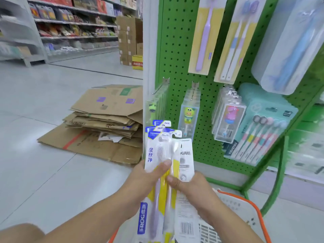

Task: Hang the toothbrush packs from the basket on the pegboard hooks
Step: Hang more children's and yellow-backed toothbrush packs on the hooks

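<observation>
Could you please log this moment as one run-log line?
left hand: grips toothbrush packs | right hand: pinches same packs | basket: below | pegboard: none hung yet

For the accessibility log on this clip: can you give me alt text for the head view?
Both hands, the left hand and the right hand, hold a fanned bunch of toothbrush packs upright before a green pegboard hung with other toothbrush packs. A white basket with an orange rim sits below the hands, and flattened cardboard boxes lie on the floor to the left.
</observation>
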